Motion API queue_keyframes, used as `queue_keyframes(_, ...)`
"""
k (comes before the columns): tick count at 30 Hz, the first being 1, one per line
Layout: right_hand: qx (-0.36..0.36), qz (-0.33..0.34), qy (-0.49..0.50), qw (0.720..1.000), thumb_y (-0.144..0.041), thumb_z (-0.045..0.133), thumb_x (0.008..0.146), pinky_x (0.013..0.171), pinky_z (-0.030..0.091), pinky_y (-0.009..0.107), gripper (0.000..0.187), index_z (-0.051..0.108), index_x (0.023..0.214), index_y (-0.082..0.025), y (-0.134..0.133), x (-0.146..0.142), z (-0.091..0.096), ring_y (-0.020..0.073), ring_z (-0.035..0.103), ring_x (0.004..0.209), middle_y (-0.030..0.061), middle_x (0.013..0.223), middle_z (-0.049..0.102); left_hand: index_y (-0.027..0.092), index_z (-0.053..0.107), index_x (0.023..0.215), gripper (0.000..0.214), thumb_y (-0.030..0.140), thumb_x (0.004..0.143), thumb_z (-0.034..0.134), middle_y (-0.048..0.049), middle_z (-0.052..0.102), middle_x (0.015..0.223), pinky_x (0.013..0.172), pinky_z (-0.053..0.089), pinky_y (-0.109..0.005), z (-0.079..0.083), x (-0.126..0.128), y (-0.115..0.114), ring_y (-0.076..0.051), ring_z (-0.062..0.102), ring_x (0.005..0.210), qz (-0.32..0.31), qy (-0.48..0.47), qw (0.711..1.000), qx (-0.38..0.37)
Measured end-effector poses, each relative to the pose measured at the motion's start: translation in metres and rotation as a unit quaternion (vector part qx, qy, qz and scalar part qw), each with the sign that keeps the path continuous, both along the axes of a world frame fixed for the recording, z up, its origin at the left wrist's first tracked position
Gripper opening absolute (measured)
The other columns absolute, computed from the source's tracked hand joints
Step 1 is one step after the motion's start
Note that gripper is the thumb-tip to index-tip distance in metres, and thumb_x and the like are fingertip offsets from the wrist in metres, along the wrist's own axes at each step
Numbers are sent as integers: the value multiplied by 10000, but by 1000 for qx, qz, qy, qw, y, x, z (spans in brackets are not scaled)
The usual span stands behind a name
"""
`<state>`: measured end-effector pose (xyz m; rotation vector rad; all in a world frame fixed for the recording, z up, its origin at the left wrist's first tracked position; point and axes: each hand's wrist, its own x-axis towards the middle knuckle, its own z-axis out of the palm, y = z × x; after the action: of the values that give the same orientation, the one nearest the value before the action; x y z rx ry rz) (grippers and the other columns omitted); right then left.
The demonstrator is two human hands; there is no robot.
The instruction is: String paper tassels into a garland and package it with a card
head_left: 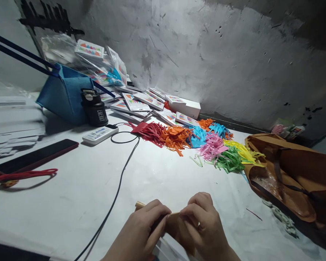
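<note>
Close to the table's front edge, my left hand and my right hand pinch the upper edge of a light-brown sheet, thumbs and fingertips pressed together. The sheet hangs down between them; its material is unclear. A tan rolled or folded end sticks out behind my left hand, and I cannot tell whether it belongs to the sheet. Below my hands is a white flat piece, partly hidden. Beyond them lie tissue-paper tassels in red, orange, blue, pink, green and yellow.
White boxes with colourful prints are piled by the wall. At left are a blue bag, black bottle, white power bank, phone and paper stacks. A cable crosses the table; a brown bag lies right.
</note>
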<state>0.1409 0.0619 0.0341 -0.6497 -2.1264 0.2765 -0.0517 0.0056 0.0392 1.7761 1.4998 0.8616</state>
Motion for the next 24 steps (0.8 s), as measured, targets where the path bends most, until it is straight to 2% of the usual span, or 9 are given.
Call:
queue_keyframes(5,142,-18,-46,989,-48,543,923,775,363,340,150,605,858,-168,-2,-1,2,139,469,656,-10,685,504,238,669,862,228,252,957,462,-9,707,875,715,463,-285,0,-1,0,-182,659,789,3,-3,1000,7)
queue_keyframes(10,176,2,-109,978,-50,496,924,793,368,349,155,547,864,-184,-9,7,-1,145,476,665,-8,701,507,235,671,855,204,226,938,485,-13,721,860,697,490,-287,-2,-2,4,-186,667,771,17,2,999,34)
queue_keyframes(12,140,18,-87,986,-48,496,934,790,387,347,166,528,856,-192,-14,10,-3,145,476,693,-1,745,502,231,682,849,207,224,931,491,-21,732,853,707,513,-298,-3,-3,7,-195,676,768,28,8,998,47)
queue_keyframes(14,54,35,-21,998,-73,497,962,749,419,314,152,530,888,-201,-18,15,-4,148,495,743,14,816,497,233,699,941,203,244,936,496,-38,745,915,736,545,-312,-6,-7,10,-210,694,817,54,8,996,64)
queue_keyframes(17,-95,50,87,990,-165,485,1006,723,473,265,104,524,936,-231,-23,22,-8,155,543,831,26,893,500,242,630,1245,331,290,939,516,-81,708,1215,884,565,-336,-10,-14,13,-241,683,1087,111,1,987,118)
queue_keyframes(18,-132,53,107,984,-203,475,1019,747,494,266,94,514,943,-242,-24,24,-10,156,560,857,29,916,515,250,610,1286,361,303,940,522,-82,684,1280,923,557,-330,-10,-16,13,-242,662,1151,121,-1,983,135)
queue_keyframes(20,-154,69,122,978,-286,471,1032,773,525,281,88,498,955,-253,-28,25,-17,165,591,878,38,946,553,267,671,1193,288,326,949,530,-53,724,1213,900,558,-281,-7,-19,9,-219,690,1101,113,-8,982,148)
queue_keyframes(22,-132,87,114,981,-352,525,1013,710,541,270,109,492,978,-254,-35,20,-25,173,614,850,48,950,584,279,721,1048,217,340,965,530,-10,777,1008,764,561,-214,-2,-19,2,-175,736,898,99,-29,985,140)
queue_keyframes(24,-105,69,120,985,-353,572,990,652,535,260,131,491,1004,-251,-47,12,-32,177,615,808,52,928,594,281,728,981,203,334,975,533,17,775,878,663,530,-184,6,-16,-8,-144,722,753,94,-48,985,139)
